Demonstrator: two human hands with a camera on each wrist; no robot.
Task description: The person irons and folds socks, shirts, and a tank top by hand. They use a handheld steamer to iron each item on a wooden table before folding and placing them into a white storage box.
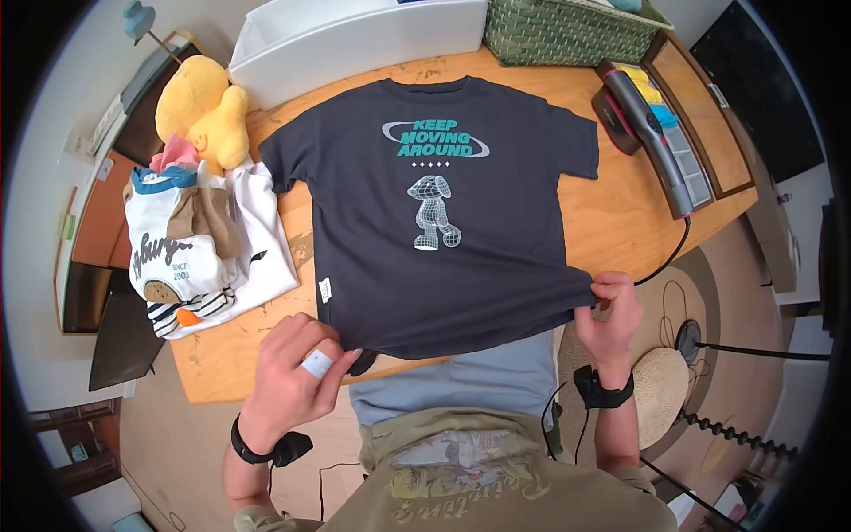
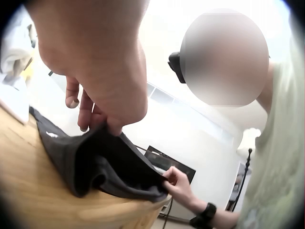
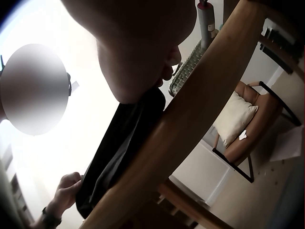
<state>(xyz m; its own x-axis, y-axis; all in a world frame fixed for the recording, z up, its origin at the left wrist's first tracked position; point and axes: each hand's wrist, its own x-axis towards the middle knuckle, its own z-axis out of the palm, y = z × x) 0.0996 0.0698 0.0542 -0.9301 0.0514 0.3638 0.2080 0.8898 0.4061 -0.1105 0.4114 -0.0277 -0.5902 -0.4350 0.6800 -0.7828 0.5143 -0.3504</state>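
Observation:
A dark T-shirt (image 1: pixel 372 213) with teal lettering and a wireframe dog figure lies front up on the wooden table, its collar away from the person. The left hand (image 1: pixel 297 368) pinches the hem at its near left corner, and the right hand (image 1: pixel 610 321) pinches the near right corner, which is pulled outward. In the left wrist view the left hand (image 2: pixel 97 71) holds the raised edge of the dark cloth (image 2: pixel 62 155), which hangs open in folds. The right wrist view shows the right hand (image 3: pixel 143 62) at the other end of the cloth (image 3: pixel 119 143).
Left of the shirt are folded clothes (image 1: pixel 177 239) and a yellow plush toy (image 1: pixel 208 111). A white bin (image 1: pixel 355 44) and a green woven basket (image 1: pixel 567 34) stand at the back. A corded handheld appliance (image 1: pixel 651 142) lies at the right beside a compartment box (image 1: pixel 696 173).

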